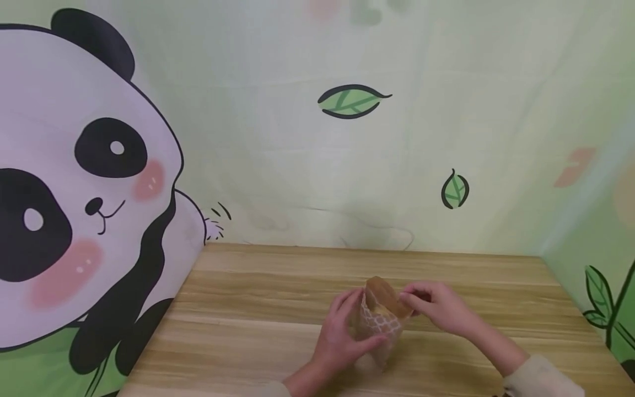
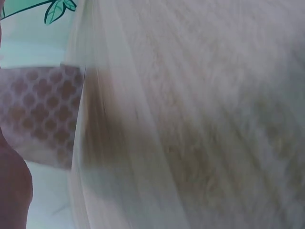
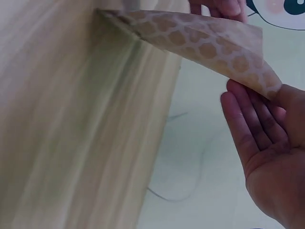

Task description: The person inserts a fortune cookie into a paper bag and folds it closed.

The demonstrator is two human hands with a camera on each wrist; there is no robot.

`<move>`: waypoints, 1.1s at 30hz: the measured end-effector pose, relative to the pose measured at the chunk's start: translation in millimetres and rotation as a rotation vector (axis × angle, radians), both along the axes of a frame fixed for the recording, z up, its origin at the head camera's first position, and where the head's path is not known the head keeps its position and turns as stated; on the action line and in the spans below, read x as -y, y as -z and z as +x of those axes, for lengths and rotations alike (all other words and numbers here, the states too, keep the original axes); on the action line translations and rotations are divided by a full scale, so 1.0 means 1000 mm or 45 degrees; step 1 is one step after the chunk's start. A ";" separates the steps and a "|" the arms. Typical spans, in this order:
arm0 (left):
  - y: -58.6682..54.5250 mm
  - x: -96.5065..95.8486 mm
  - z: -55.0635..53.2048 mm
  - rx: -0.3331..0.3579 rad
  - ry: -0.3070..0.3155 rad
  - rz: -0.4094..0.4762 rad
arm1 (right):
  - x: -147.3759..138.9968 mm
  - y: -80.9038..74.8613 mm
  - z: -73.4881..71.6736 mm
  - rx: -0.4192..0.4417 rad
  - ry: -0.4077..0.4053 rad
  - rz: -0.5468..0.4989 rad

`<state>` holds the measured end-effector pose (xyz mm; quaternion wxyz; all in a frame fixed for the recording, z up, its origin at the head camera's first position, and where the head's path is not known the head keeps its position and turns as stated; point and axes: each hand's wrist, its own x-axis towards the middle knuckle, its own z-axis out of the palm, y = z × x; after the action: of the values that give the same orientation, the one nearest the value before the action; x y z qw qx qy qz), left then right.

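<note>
A small paper bag [image 1: 379,325] with a white lattice print stands tilted over the wooden table, its brown inside showing at the top. My left hand [image 1: 337,336] grips it from the left, thumb across the front and fingers behind. At the upper right edge, my right hand [image 1: 441,306] pinches the paper between thumb and fingertips. The right wrist view shows the bag [image 3: 209,45] side-on, narrowing to its bottom end, with the right thumb [image 3: 290,98] on its top corner. In the left wrist view, part of the printed bag [image 2: 43,112] appears beside the thumb.
The wood-grain table [image 1: 248,298] runs back to a pale green cloth backdrop [image 1: 278,165] printed with leaves. A large printed panda [image 1: 114,220] covers the cloth on the left. More cloth with plant prints [image 1: 600,298] borders the right side.
</note>
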<state>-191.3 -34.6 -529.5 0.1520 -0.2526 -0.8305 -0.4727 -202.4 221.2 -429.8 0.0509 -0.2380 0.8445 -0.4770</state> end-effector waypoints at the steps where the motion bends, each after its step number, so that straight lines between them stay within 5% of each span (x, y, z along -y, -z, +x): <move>1: 0.000 0.002 -0.001 0.015 0.006 0.008 | -0.002 -0.002 -0.001 -0.005 -0.018 0.017; 9: 0.000 0.009 -0.009 0.088 0.180 0.109 | -0.010 -0.016 -0.011 -0.002 -0.146 0.116; 14: -0.004 0.004 -0.012 0.265 0.238 0.212 | -0.011 -0.015 -0.017 0.019 -0.120 0.195; 27: -0.019 -0.006 -0.022 0.630 0.103 0.442 | -0.010 -0.003 -0.023 0.013 -0.042 0.147; 33: -0.021 -0.009 -0.025 0.701 0.036 0.500 | -0.013 0.016 -0.011 0.163 0.132 -0.169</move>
<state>-215.9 -26.0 -508.4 -0.0388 -0.0931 -0.7299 -0.6761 -213.9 234.5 -446.3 0.0641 -0.1660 0.8172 -0.5482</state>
